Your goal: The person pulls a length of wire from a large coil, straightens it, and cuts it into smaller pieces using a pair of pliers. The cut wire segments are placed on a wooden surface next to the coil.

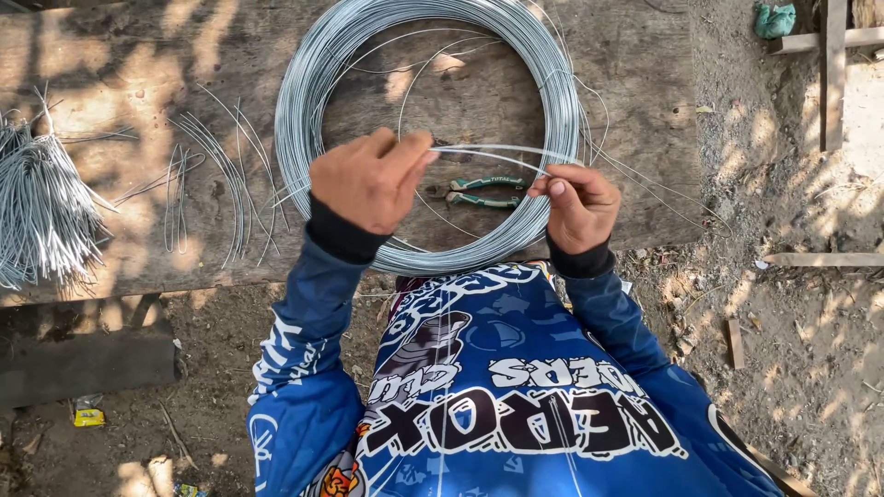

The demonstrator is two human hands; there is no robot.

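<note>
My left hand (368,179) pinches one end of a thin grey wire strand (488,152), and my right hand (578,204) grips the same strand a short way along. The strand leads off a large round coil of grey wire (295,120) that lies flat on a worn wooden board (120,64). Both hands hover over the near rim of the coil. Green-handled pliers (483,190) lie inside the coil, between my hands. I wear blue printed sleeves with black cuffs.
Several cut, bent wire pieces (221,175) lie on the board left of the coil, and a thick bundle of cut wires (41,207) sits at the far left. Dirt ground (792,340) with wood scraps and timber pieces (833,74) lies to the right.
</note>
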